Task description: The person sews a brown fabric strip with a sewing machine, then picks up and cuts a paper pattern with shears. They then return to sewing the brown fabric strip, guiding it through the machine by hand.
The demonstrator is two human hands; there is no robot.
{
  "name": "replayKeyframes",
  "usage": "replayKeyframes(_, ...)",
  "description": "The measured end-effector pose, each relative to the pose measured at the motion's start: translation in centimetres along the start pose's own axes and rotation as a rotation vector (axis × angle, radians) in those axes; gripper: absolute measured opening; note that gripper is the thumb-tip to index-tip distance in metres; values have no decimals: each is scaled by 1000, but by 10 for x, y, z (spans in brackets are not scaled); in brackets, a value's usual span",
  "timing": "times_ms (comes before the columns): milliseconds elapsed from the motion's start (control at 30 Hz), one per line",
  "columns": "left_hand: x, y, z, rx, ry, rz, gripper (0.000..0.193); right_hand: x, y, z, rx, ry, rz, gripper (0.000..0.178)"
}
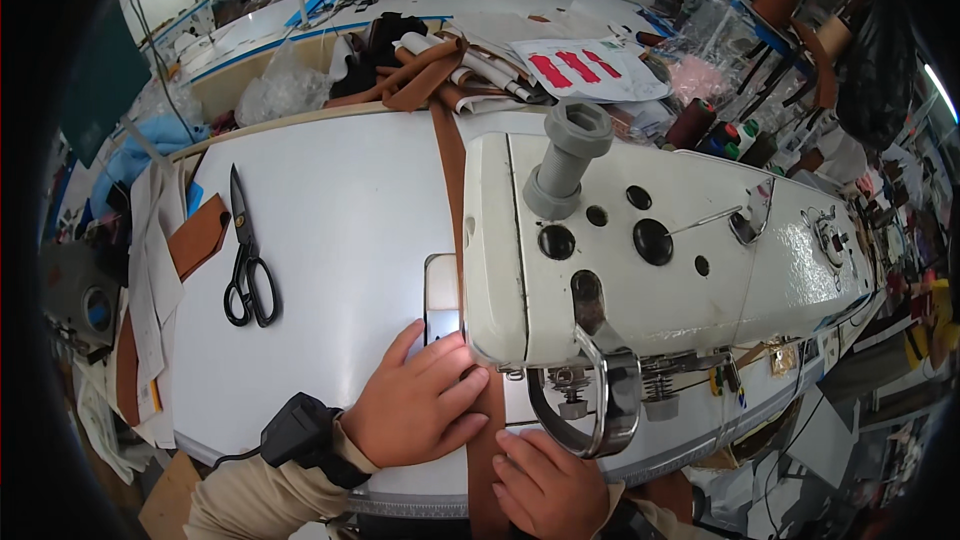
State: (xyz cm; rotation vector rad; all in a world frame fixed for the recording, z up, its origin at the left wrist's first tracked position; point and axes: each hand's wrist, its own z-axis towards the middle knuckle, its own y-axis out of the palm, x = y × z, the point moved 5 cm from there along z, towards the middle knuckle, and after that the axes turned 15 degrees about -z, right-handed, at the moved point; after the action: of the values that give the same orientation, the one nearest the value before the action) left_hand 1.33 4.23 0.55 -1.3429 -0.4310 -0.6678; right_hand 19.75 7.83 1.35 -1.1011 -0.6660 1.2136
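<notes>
A long brown strip [486,475], leather-like, runs front to back across the white table and passes under the head of a white sewing machine [620,310]. My left hand [420,410] lies on the strip beside the machine head, fingers spread and pressed flat, fingertips close to the needle area. The needle itself is hidden behind the machine head. Nearer the table's front edge, my right hand [550,485] has its fingers bent together at the strip's right edge; its thumb is out of sight. A curved metal lever loop [620,395] hangs just above this hand.
Black-handled scissors [247,265] lie open on the table at left, near a brown piece [199,237]. Brown and white offcuts [430,70] heap up beyond the table's far edge, beside a sheet with red shapes [590,68]. Thread cones [690,123] stand at right.
</notes>
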Motion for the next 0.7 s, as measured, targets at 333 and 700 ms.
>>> replayKeyframes(333,-18,-9,14,56,5,-72,26,15,12,14,-67,15,27,35)
replayKeyframes(700,-35,-17,31,137,30,-43,20,31,49,19,-228,63,-199,39)
